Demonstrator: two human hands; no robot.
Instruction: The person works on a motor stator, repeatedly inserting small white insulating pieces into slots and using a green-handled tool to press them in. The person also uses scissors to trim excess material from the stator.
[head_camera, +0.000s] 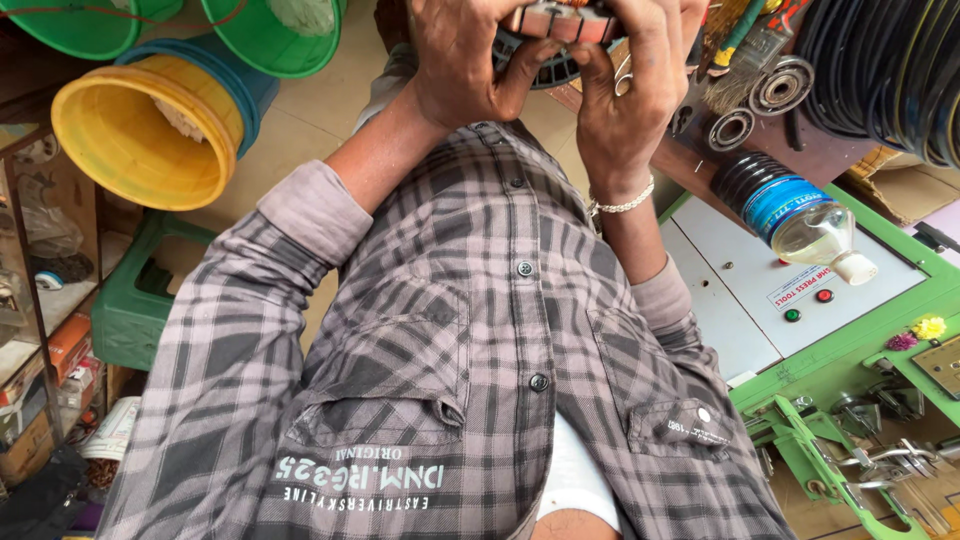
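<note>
Looking down from the head cam, I see both hands raised to the top edge of the frame, closed round one part – a round motor core (556, 24) w/ pinkish segment blocks on top, coppery wire above them and a dark slotted body below. It sits at top centre, clear of the bench, partly cut off by the frame edge.

Left hand (462, 62): fingers curled over the part's left side, thumb pressed in under it – clamped tight on the part. Right hand (628, 95): fingers wrapped over the part's right side, thumb pushed up against the underside, also gripping it. A beaded bracelet (622, 203) sits on the right wrist. Both sleeves of a grey plaid shirt (450, 360) are rolled up the forearms.

To the right, on a dark bench: two steel bearings (757, 107) near each other, a paint brush (745, 62) just above them, and a clear plastic bottle (795, 215) w/ blue label lying on its side across onto a green machine (850, 345) w/ a white panel and red + green buttons. Black hose coils (890, 70) at top right. To the left: a yellow bucket (135, 135) on its side, green tubs (270, 35) above it, a green stool (135, 300) below.
</note>
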